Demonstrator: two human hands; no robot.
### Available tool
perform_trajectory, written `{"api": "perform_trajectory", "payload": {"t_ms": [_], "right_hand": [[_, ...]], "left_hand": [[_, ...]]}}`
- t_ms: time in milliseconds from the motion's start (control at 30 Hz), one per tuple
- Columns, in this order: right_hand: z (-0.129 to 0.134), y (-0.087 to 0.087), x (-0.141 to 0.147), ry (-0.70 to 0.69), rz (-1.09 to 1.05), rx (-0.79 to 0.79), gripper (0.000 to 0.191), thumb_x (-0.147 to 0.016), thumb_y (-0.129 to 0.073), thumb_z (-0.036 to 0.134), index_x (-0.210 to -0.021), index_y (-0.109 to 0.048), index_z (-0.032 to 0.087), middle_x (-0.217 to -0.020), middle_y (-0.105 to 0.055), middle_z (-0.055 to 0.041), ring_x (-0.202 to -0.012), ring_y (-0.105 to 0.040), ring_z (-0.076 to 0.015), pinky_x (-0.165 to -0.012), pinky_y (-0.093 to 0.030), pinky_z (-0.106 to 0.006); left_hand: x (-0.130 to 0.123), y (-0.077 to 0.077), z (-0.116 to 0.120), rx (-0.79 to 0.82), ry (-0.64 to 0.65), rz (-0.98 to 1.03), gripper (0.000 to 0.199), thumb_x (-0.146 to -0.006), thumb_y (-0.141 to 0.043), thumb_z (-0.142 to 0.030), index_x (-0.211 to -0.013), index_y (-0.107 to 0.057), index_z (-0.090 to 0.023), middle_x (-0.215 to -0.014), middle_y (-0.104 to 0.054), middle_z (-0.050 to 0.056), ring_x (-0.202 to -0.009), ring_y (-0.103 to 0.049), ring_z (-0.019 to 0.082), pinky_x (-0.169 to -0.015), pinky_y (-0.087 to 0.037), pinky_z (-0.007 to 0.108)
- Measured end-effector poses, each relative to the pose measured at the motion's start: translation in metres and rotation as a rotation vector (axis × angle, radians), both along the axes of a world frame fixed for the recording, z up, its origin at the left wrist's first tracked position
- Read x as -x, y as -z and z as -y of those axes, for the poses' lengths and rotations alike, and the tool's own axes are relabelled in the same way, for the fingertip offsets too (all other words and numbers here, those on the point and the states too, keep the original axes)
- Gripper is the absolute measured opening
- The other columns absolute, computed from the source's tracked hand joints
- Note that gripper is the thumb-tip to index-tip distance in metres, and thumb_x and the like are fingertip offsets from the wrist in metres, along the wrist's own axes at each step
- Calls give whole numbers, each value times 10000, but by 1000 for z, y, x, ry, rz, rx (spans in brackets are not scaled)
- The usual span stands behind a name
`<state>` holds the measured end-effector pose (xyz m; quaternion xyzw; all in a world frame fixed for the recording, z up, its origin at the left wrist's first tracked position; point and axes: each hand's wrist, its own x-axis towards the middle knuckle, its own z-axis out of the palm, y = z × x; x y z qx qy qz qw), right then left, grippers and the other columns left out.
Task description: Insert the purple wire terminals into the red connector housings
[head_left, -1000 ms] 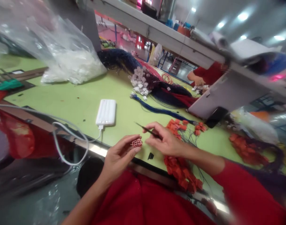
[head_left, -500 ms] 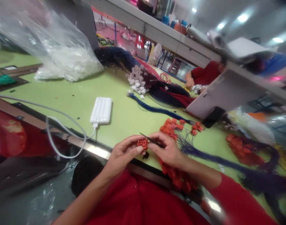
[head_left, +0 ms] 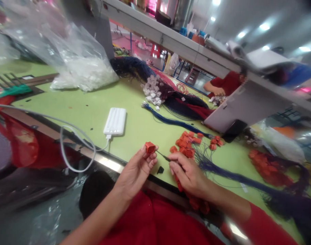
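Note:
An orange-red plastic connector housing (head_left: 150,147) is pinched between the thumb and fingers of my left hand (head_left: 137,172), with its open face turned to the right. My right hand (head_left: 189,173) is closed around a thin, dark, pointed tool (head_left: 162,155). The tool's tip reaches toward the connector's right side; whether it touches cannot be made out. Just beyond my right hand lies a pile of similar orange connectors (head_left: 184,140), some with thin dark wires. More of them spill along the table edge, partly hidden under my right forearm.
A white power bank (head_left: 115,121) with a white cable (head_left: 62,146) lies to the left. Behind are a bag of white parts (head_left: 91,73), white connectors (head_left: 152,90) and wire bundles (head_left: 175,122). A dark phone (head_left: 235,131) leans on a grey panel (head_left: 237,105). Another person (head_left: 225,85) works beyond.
My left hand has raised the connector and turned it, so another face shows. My right hand has drawn back to the right with the tool, widening the gap. The view has shifted slightly.

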<state>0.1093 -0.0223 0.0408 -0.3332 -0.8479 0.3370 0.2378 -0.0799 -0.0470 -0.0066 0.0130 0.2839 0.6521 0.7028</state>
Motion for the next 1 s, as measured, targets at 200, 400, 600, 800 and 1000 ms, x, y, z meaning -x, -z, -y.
{"api": "perform_trajectory", "payload": {"t_ms": [200,400,600,800,1000], "right_hand": [[1,-1,4,10,95,22,156,-1033,-417,251,-1099,-548,196,-729,-597,9,-625,-563,-132,-634,-427,-251],[-1,1,6,26,114,47,149,-1035,-410,262,-1078,-542,207,-719,-576,16,-624,-551,-134,-630,-413,-251],[-2,-1,9,30,102,36,144,-1033,-416,264,-1075,-542,207,-722,-571,15,-618,-538,-133,-618,-412,-251],[-2,0,7,56,72,22,105,-1011,-458,232,-1036,-558,211,-712,-588,18,-613,-558,-129,-625,-434,-248],[-7,14,7,50,-72,55,125,-1010,-456,215,-1016,-581,205,-706,-587,18,-620,-565,-126,-630,-458,-248]], "left_hand": [[-8,-1,-1,47,-1,34,145,-848,-789,-288,-882,-724,-163,-913,-785,59,-722,-729,134,-700,-648,236],[-11,1,0,79,25,46,175,-831,-806,-313,-896,-727,-171,-910,-795,52,-765,-746,144,-729,-641,240],[-11,7,0,29,35,-31,224,-800,-829,-354,-904,-726,-185,-926,-799,45,-801,-748,149,-760,-626,236],[-7,9,-1,-60,-104,-317,383,-668,-922,-341,-939,-723,-158,-938,-804,58,-848,-749,171,-849,-591,279],[-8,12,-3,-65,-104,-414,430,-593,-960,-335,-914,-741,-151,-881,-813,55,-785,-750,166,-803,-580,270]]}}
